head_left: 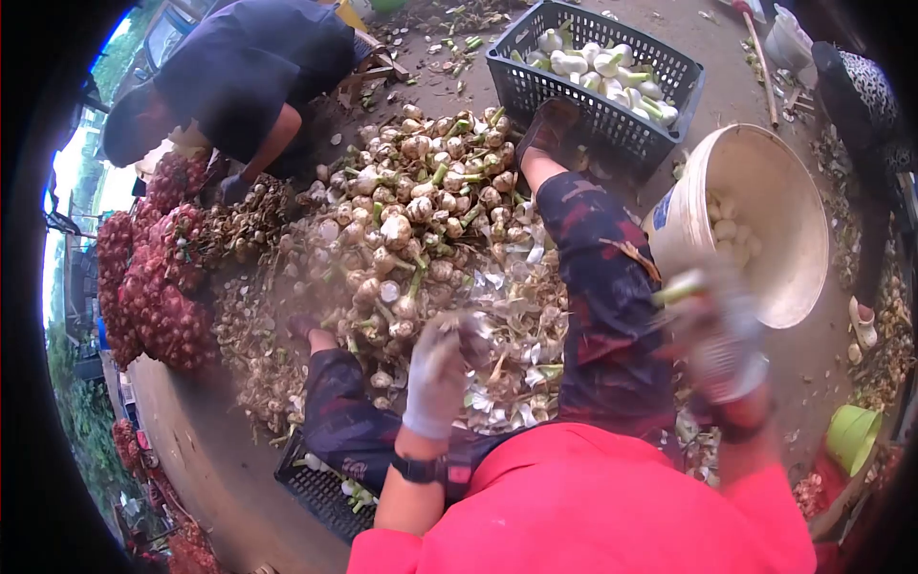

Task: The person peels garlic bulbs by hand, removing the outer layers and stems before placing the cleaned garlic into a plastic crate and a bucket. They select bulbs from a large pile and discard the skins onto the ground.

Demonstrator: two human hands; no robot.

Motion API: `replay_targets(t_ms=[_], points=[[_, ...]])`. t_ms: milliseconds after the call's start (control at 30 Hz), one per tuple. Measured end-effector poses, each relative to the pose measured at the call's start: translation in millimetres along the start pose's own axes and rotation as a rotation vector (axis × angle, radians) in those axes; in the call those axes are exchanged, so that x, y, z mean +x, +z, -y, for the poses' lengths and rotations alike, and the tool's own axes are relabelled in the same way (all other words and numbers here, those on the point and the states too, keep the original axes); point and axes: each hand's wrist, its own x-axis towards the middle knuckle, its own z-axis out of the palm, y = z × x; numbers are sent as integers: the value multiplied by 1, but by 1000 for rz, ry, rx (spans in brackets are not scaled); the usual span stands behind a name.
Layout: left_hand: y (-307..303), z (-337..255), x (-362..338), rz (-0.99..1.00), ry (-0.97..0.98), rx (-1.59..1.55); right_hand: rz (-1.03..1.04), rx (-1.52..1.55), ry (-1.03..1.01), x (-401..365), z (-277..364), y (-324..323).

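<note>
My left hand (438, 375), in a soiled pale glove, is over the near edge of the garlic heap (421, 201). Its fingers are curled and slightly blurred; what they close on, if anything, I cannot make out. My right hand (722, 349), also gloved, is smeared by motion beside my knee, in front of the white bucket (666, 225). A pale green garlic stalk (681, 287) sticks out from its fingers; any bulb on it is hidden in the blur. Below the heap, peeled white skins (516, 359) lie between my legs.
A black crate (593, 120) of cleaned garlic stands beyond my foot, another crate (330, 493) near my left thigh. Pale garlic lies inside the bucket. Red net sacks (158, 287) are at left, beside a bent-over person (239, 77). A green pot (851, 438) lies at right.
</note>
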Motion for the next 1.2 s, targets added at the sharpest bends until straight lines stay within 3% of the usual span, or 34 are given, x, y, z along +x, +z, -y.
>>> replay_targets(t_ms=[33, 67, 100, 133, 167, 200, 267, 333, 367, 400, 433, 467, 500, 533, 600, 667, 700, 733, 800, 867, 933, 967, 1000, 1067, 1100, 1133, 1167, 1200], points=[[-15, 10, 32, -57, 18, 297, -294, 343, 141, 4, -4, -25], [-29, 25, 64, -155, -30, 470, -448, -557, -165, 10, -27, -68], [-47, 57, 101, -216, 38, 550, -499, -674, -58, 16, -28, -86], [-64, 87, 136, -223, 202, 887, -546, -789, 54, 21, -25, -95], [-82, 120, 164, -263, 347, 1235, -575, -989, 12, 21, -23, -95], [-81, 136, 182, -251, 138, 1440, -594, -1190, -39, 20, -24, -92], [-63, 165, 195, -318, -158, 1648, -597, -1275, -163, 17, -24, -65], [-50, 232, 189, -352, -135, 1729, -506, -1050, -369, 24, -23, -18], [-22, 233, 172, -144, -271, 1729, -333, -768, -337, 14, -45, -13], [-26, 296, 151, 145, -491, 888, -160, -483, -287, 16, -55, -6], [-41, 349, 128, 356, -621, 12, -85, -579, -174, 21, -61, 1], [-46, 344, 122, 330, -644, 3, -10, -669, -73, 43, -60, 19], [-48, 337, 109, 322, -597, 83, -35, -453, 132, 61, -68, 32], [-40, 334, 103, 319, -552, 164, 64, -353, 205, 62, -95, 35], [-52, 308, 85, 328, -463, 333, 175, -253, 595, 67, -136, 59], [-92, 258, 71, 340, -371, 504, 214, -324, 310, 64, -190, 92], [-69, 258, 91, 351, -320, 589, 344, -330, 243, 76, -210, 108], [-95, 227, 77, 355, -265, 677, 475, -330, 167, 85, -225, 123], [-112, 184, 66, 360, -158, 867, 522, -310, 152, 70, -252, 145], [-125, 122, 48, 264, -437, 1457, 586, -304, 129, 55, -279, 172], [-152, 127, 28, -325, -625, 1366, 642, -310, 115, 35, -305, 190], [-169, 135, 28, -645, -814, 889, 664, -318, 97, 33, -316, 199], [-207, 173, 11, -798, -687, 992, 685, -325, 83, 29, -326, 207], [-195, 170, 35, -859, -869, 855, 728, -338, 60, 17, -348, 223], [-202, 195, 33, -856, -802, 560, 753, -351, 56, 11, -357, 228], [-173, 179, 53, -672, -988, 496, 782, -368, 55, 3, -364, 228], [-171, 205, 53, -632, -1134, 252, 809, -388, 52, -2, -372, 228], [-168, 208, 53, -635, -1141, 222, 848, -421, 42, -3, -382, 224]])
